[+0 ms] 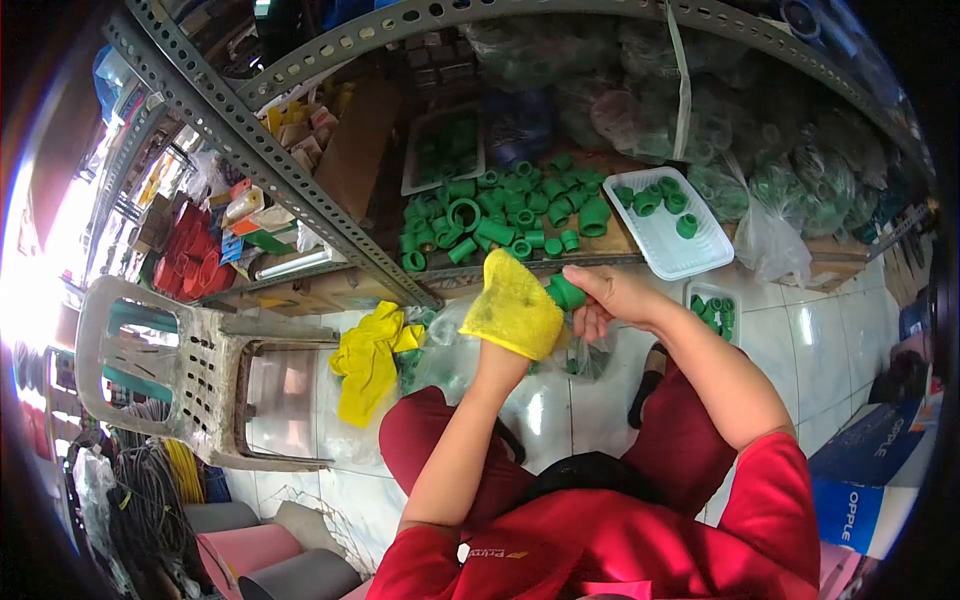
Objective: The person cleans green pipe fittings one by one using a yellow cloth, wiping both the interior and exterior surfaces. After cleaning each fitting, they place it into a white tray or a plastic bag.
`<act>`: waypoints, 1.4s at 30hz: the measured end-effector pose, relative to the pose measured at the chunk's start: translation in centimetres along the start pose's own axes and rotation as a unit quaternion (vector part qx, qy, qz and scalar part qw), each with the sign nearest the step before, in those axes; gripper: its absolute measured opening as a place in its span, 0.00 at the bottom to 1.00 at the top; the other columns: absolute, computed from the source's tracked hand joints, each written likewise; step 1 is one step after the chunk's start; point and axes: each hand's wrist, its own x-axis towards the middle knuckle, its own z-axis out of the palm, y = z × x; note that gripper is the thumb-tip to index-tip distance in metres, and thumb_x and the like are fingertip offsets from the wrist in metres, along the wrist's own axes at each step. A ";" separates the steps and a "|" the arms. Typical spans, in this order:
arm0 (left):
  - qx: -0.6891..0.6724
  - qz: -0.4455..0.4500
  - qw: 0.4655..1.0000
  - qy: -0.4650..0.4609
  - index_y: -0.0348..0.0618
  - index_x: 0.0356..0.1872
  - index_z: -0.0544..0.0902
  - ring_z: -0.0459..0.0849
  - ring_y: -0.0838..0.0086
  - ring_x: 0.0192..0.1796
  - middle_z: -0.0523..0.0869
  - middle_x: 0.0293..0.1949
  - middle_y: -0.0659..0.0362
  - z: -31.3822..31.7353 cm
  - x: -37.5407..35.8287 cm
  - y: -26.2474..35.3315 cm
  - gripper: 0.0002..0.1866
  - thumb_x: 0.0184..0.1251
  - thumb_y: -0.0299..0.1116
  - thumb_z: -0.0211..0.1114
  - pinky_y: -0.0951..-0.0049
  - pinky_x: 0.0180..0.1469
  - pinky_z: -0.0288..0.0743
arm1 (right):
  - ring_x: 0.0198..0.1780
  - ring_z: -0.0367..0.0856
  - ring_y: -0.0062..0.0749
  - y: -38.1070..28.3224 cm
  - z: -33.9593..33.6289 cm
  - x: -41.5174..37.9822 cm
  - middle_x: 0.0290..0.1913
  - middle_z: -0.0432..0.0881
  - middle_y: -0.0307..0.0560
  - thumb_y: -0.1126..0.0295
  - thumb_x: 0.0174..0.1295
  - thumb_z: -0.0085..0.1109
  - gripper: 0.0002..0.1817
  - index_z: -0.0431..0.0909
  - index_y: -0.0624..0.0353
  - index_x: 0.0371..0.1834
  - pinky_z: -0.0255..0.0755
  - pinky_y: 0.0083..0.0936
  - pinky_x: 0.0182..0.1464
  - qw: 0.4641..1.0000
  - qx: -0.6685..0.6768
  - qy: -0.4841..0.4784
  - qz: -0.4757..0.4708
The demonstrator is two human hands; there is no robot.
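A yellow cloth covers my left hand, hiding its fingers, and touches the left side of a green pipe fitting. My right hand has its thumb and fingers closed around that fitting's right end. Beyond my hands, a heap of green fittings lies on the low shelf. To its right is a white tray with several green fittings in it. A smaller tray of green fittings stands on the floor beside my right forearm.
A plastic chair stands at the left, near a yellow cloth heap. Metal shelf posts rise in front. Plastic bags hang at the right, above blue and white boxes. Clear plastic bags lie on the floor below my hands.
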 end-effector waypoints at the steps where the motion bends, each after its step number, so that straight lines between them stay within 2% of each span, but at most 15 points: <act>1: -0.057 -0.006 0.997 0.050 0.38 0.43 0.73 0.73 0.56 0.45 0.77 0.39 0.51 0.2 -0.1 0.1 0.14 0.54 0.30 0.58 0.65 0.48 0.66 | 0.17 0.73 0.25 0.3 -0.3 0.1 0.23 0.77 0.45 0.54 0.59 0.52 0.21 0.68 0.62 0.41 0.68 0.17 0.21 1.000 0.000 -0.023 0.016; 3: -0.033 -0.012 0.998 0.052 0.38 0.43 0.73 0.73 0.56 0.46 0.77 0.39 0.51 0.0 0.4 0.5 0.15 0.54 0.29 0.58 0.66 0.48 0.66 | 0.19 0.73 0.22 0.4 -0.4 0.0 0.26 0.77 0.45 0.55 0.59 0.53 0.18 0.69 0.61 0.40 0.68 0.16 0.23 0.998 -0.002 -0.046 0.032; 6: -0.042 -0.036 0.997 0.048 0.37 0.43 0.73 0.74 0.58 0.46 0.77 0.40 0.51 -0.4 0.2 0.6 0.15 0.54 0.29 0.58 0.66 0.48 0.66 | 0.25 0.72 0.18 0.0 0.0 -0.2 0.28 0.75 0.40 0.61 0.57 0.57 0.16 0.68 0.59 0.43 0.66 0.14 0.26 0.986 -0.097 -0.037 -0.128; 8: -0.077 -0.051 0.995 0.037 0.36 0.43 0.73 0.74 0.58 0.46 0.77 0.40 0.51 -0.3 0.1 0.5 0.14 0.55 0.29 0.57 0.66 0.47 0.67 | 0.29 0.71 0.16 -0.1 0.1 -0.2 0.28 0.73 0.37 0.66 0.55 0.59 0.17 0.67 0.58 0.45 0.65 0.13 0.30 0.888 -0.325 0.030 -0.323; 10: -0.397 -0.254 0.880 0.056 0.37 0.42 0.74 0.74 0.58 0.45 0.78 0.41 0.52 0.3 0.1 0.4 0.14 0.55 0.31 0.57 0.67 0.47 0.67 | 0.28 0.71 0.16 0.2 0.5 -0.2 0.28 0.74 0.37 0.65 0.55 0.59 0.17 0.67 0.59 0.45 0.65 0.13 0.29 0.895 -0.339 0.044 -0.287; 11: -0.397 -0.253 0.880 0.057 0.37 0.42 0.74 0.74 0.58 0.45 0.78 0.41 0.52 0.5 0.0 0.3 0.14 0.55 0.31 0.57 0.67 0.47 0.67 | 0.27 0.71 0.17 0.4 0.7 -0.2 0.27 0.74 0.37 0.64 0.56 0.58 0.17 0.67 0.60 0.45 0.65 0.14 0.29 0.900 -0.352 0.060 -0.251; 14: -0.291 -0.187 0.935 0.079 0.40 0.42 0.75 0.75 0.58 0.45 0.78 0.41 0.52 0.7 0.1 -0.1 0.13 0.55 0.31 0.57 0.67 0.46 0.68 | 0.21 0.70 0.19 0.8 0.7 0.0 0.24 0.75 0.39 0.59 0.56 0.56 0.18 0.68 0.60 0.42 0.65 0.15 0.25 0.975 -0.152 0.027 -0.160; 16: 0.138 0.020 0.990 -0.004 0.43 0.41 0.77 0.75 0.58 0.45 0.79 0.41 0.54 0.0 0.5 -0.7 0.13 0.53 0.32 0.59 0.65 0.46 0.68 | 0.19 0.70 0.19 0.6 0.7 -0.2 0.21 0.73 0.39 0.56 0.57 0.53 0.18 0.69 0.60 0.39 0.64 0.15 0.22 0.989 -0.099 0.022 -0.110; 21: 0.118 0.109 0.985 0.070 0.43 0.39 0.78 0.75 0.58 0.44 0.79 0.39 0.55 0.0 0.2 0.0 0.14 0.48 0.32 0.63 0.61 0.45 0.67 | 0.13 0.66 0.17 2.3 0.9 0.6 0.12 0.69 0.41 0.35 0.53 0.41 0.32 0.71 0.58 0.24 0.55 0.13 0.14 0.997 0.037 0.042 0.045; 27: 0.091 0.086 0.988 0.096 0.43 0.37 0.79 0.76 0.57 0.44 0.80 0.38 0.55 0.5 -0.4 -1.8 0.13 0.46 0.32 0.64 0.61 0.45 0.67 | 0.12 0.67 0.21 0.9 1.9 0.1 0.09 0.67 0.37 0.37 0.58 0.34 0.34 0.73 0.59 0.22 0.59 0.14 0.16 0.996 -0.005 0.015 0.086; 30: 0.221 0.135 0.960 0.111 0.41 0.39 0.78 0.76 0.58 0.45 0.80 0.39 0.53 0.2 -0.3 -2.3 0.13 0.49 0.29 0.62 0.62 0.47 0.68 | 0.15 0.69 0.22 1.0 2.7 0.1 0.13 0.70 0.38 0.36 0.59 0.34 0.34 0.74 0.60 0.31 0.64 0.16 0.20 0.992 -0.116 0.041 0.032; 31: 0.051 0.041 0.985 0.159 0.39 0.40 0.77 0.76 0.59 0.45 0.79 0.40 0.53 0.2 -0.1 -2.3 0.13 0.51 0.29 0.61 0.63 0.47 0.68 | 0.21 0.73 0.24 1.0 3.0 0.2 0.22 0.74 0.41 0.43 0.58 0.46 0.28 0.71 0.61 0.43 0.68 0.20 0.26 0.994 -0.099 0.022 -0.051; 32: -0.120 -0.055 0.971 0.198 0.37 0.41 0.77 0.76 0.60 0.46 0.79 0.41 0.52 0.0 0.0 -2.2 0.13 0.53 0.28 0.59 0.64 0.48 0.67 | 0.21 0.73 0.24 1.2 3.2 0.3 0.22 0.74 0.41 0.43 0.58 0.46 0.28 0.71 0.61 0.43 0.68 0.20 0.26 0.994 -0.098 0.025 -0.051; 34: -0.142 -0.117 0.968 0.171 0.34 0.43 0.75 0.76 0.63 0.46 0.79 0.42 0.51 -0.9 0.2 -1.5 0.13 0.56 0.28 0.56 0.67 0.48 0.68 | 0.26 0.73 0.24 1.5 3.7 0.5 0.30 0.75 0.43 0.55 0.54 0.58 0.27 0.66 0.61 0.51 0.69 0.22 0.29 0.852 -0.346 0.152 -0.361; 42: -0.130 -0.097 0.972 0.173 0.34 0.42 0.75 0.77 0.65 0.43 0.79 0.40 0.54 -0.6 0.0 -0.7 0.12 0.57 0.27 0.57 0.70 0.45 0.68 | 0.26 0.72 0.24 1.7 3.6 0.4 0.29 0.73 0.42 0.63 0.53 0.59 0.26 0.63 0.64 0.52 0.68 0.20 0.29 0.895 -0.300 0.143 -0.298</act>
